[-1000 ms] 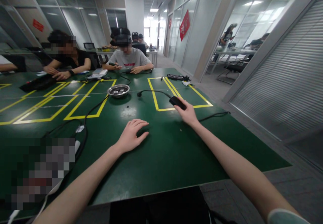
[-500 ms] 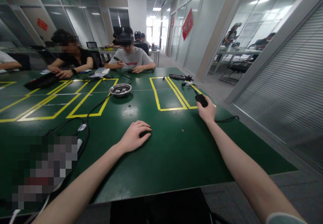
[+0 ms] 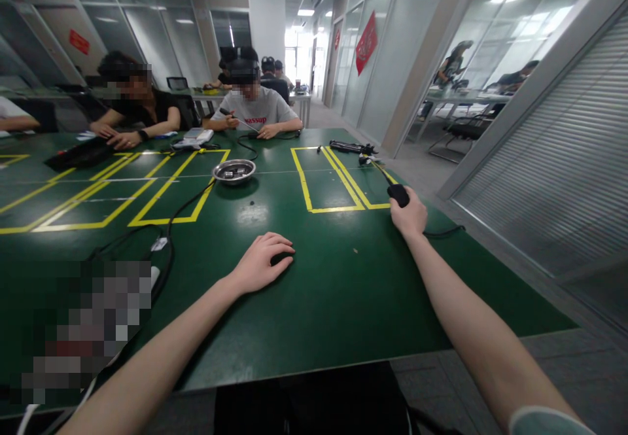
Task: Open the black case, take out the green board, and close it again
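My right hand [image 3: 411,214] grips a black power adapter [image 3: 399,195] above the table's right side. A dark cable [image 3: 383,171] runs from its far end toward a small bundle with a white tag [image 3: 367,159]. Another black cable [image 3: 444,233] emerges beside the hand and reaches past the table edge. My left hand [image 3: 265,261] rests on the green table [image 3: 324,317], palm down, fingers loosely extended. Between its thumb and forefinger shows a dark patch; I cannot tell whether it is shadow or an object.
Yellow tape [image 3: 336,210] marks rectangles on the table. A metal bowl [image 3: 234,172] holds small metal parts. A folded black tripod [image 3: 352,148] lies at the far right. Black cables [image 3: 170,245] run along the left. Two people sit across, one holding a screwdriver [image 3: 245,123].
My right hand has shifted slightly right with the adapter, and the cable has swung with it. My left hand stays in place.
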Action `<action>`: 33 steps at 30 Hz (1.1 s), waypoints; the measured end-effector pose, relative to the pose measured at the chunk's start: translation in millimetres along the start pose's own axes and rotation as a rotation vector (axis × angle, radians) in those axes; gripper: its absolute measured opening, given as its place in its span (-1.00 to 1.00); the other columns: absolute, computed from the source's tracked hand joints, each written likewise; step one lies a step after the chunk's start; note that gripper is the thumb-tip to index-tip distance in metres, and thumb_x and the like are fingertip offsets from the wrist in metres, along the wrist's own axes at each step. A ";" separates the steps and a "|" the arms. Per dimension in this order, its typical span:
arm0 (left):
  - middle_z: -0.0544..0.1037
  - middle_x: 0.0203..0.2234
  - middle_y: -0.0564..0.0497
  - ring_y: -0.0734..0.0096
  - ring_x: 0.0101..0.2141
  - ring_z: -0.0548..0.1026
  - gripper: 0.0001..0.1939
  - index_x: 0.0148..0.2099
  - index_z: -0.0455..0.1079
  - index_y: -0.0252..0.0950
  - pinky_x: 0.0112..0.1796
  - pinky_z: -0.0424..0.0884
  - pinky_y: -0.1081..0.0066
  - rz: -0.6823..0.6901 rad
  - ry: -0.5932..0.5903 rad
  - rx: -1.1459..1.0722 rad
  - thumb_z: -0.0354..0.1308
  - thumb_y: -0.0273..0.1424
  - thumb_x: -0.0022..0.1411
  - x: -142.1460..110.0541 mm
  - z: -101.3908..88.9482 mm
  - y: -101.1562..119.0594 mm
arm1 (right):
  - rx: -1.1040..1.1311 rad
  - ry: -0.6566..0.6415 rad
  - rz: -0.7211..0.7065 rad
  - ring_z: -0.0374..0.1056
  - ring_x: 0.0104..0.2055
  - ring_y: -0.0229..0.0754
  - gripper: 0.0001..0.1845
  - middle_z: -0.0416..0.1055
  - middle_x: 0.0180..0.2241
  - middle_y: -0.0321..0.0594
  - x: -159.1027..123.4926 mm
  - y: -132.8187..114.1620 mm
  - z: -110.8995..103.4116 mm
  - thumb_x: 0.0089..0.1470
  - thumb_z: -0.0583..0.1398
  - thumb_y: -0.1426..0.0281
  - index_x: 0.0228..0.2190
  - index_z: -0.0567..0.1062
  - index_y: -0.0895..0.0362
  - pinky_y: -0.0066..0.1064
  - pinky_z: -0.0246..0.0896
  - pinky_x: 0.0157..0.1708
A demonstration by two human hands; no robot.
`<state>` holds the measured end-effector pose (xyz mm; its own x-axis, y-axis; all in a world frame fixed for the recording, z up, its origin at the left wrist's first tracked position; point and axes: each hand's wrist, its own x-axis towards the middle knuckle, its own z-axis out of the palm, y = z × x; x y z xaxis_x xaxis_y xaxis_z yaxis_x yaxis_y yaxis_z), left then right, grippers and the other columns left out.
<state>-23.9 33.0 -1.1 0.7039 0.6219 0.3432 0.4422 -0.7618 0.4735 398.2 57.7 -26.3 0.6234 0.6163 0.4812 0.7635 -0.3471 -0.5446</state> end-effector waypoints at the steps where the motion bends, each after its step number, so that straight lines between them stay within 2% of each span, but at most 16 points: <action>1: 0.65 -0.02 -0.07 0.12 0.07 0.51 -0.83 -0.06 0.59 -0.18 0.11 0.39 0.05 -0.003 0.000 0.001 0.19 -0.36 0.39 0.0 0.1 0.2 | 0.006 0.037 0.042 0.49 -0.01 0.20 -0.38 0.55 -0.03 0.08 0.0 -1.2 -1.6 0.17 0.19 0.24 0.24 0.40 0.12 0.01 0.36 0.04; 3: 0.65 -0.02 -0.07 0.12 0.07 0.51 -0.83 -0.06 0.59 -0.17 0.11 0.39 0.05 -0.007 -0.005 0.004 0.19 -0.36 0.39 0.3 0.2 0.5 | -0.006 0.062 0.137 0.49 -0.02 0.23 -0.38 0.55 -0.04 0.10 0.3 -3.1 -5.0 0.18 0.20 0.23 0.24 0.41 0.11 0.04 0.36 0.03; 6: 0.65 -0.02 -0.08 0.11 0.07 0.51 -0.83 -0.06 0.59 -0.18 0.10 0.39 0.04 -0.006 -0.006 0.001 0.19 -0.36 0.39 0.5 0.1 1.1 | -0.072 -0.020 0.194 0.49 -0.03 0.26 -0.39 0.54 -0.05 0.13 1.2 -3.5 -7.0 0.15 0.23 0.24 0.21 0.46 0.11 0.07 0.36 0.01; 9: 0.65 -0.01 -0.08 0.11 0.07 0.51 -0.83 -0.06 0.60 -0.18 0.11 0.39 0.03 -0.006 -0.004 -0.010 0.19 -0.36 0.39 0.3 0.0 1.4 | -0.124 -0.060 0.157 0.48 -0.01 0.26 -0.38 0.50 0.01 0.16 2.8 -0.9 -5.2 0.09 0.28 0.23 0.17 0.49 0.13 0.05 0.35 0.01; 13: 0.64 -0.01 -0.08 0.11 0.08 0.51 -0.82 -0.05 0.60 -0.17 0.12 0.39 0.03 -0.010 -0.014 -0.012 0.19 -0.35 0.39 -0.3 0.8 0.5 | -0.100 -0.032 0.113 0.47 -0.02 0.20 -0.33 0.49 0.00 0.12 7.9 7.3 -1.6 -0.04 0.34 0.23 0.12 0.52 0.17 -0.04 0.36 0.01; 18: 0.64 -0.01 -0.09 0.12 0.07 0.51 -0.83 -0.06 0.60 -0.19 0.12 0.40 0.03 -0.002 -0.004 -0.015 0.19 -0.36 0.39 -0.7 1.5 -0.1 | -0.017 0.008 0.209 0.49 -0.09 0.15 -0.53 0.58 -0.23 0.05 16.5 18.3 0.4 0.14 0.19 0.21 0.02 0.55 0.19 -0.04 0.35 0.02; 22: 0.64 -0.01 -0.09 0.12 0.07 0.51 -0.83 -0.06 0.60 -0.18 0.12 0.41 0.03 0.005 -0.006 -0.012 0.20 -0.37 0.39 -0.6 1.2 0.3 | -0.024 0.016 0.248 0.49 -0.07 0.21 -0.59 0.58 -0.26 0.15 20.2 21.3 0.1 0.21 0.11 0.26 -0.08 0.60 0.24 -0.01 0.34 0.02; 24: 0.64 -0.01 -0.09 0.12 0.07 0.51 -0.83 -0.06 0.60 -0.18 0.12 0.41 0.03 0.005 -0.008 -0.011 0.20 -0.37 0.39 -0.6 1.2 0.3 | -0.025 0.023 0.256 0.49 -0.07 0.22 -0.57 0.58 -0.26 0.16 20.5 21.3 -0.2 0.19 0.13 0.27 -0.05 0.59 0.26 0.01 0.33 0.02; 28: 0.64 -0.01 -0.09 0.12 0.07 0.51 -0.83 -0.06 0.61 -0.18 0.13 0.41 0.02 0.004 -0.006 -0.017 0.19 -0.37 0.39 -0.5 1.4 0.2 | 0.002 0.048 0.232 0.48 -0.08 0.15 -0.46 0.58 -0.17 0.06 18.5 19.8 -0.1 0.09 0.25 0.18 0.04 0.53 0.19 -0.04 0.36 0.01; 33: 0.64 -0.01 -0.08 0.11 0.07 0.51 -0.83 -0.06 0.61 -0.17 0.13 0.42 0.02 0.001 -0.010 -0.014 0.19 -0.36 0.39 -0.7 1.0 0.4 | 0.078 0.089 0.152 0.42 -0.05 0.14 -0.49 0.54 -0.12 0.04 17.6 15.9 -1.4 -0.05 0.33 0.09 -0.14 0.61 0.18 -0.03 0.33 0.05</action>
<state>-23.7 32.1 -1.9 0.7098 0.6193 0.3358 0.4337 -0.7598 0.4844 421.6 62.0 -25.5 0.7454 0.4952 0.4463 0.6465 -0.3734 -0.6653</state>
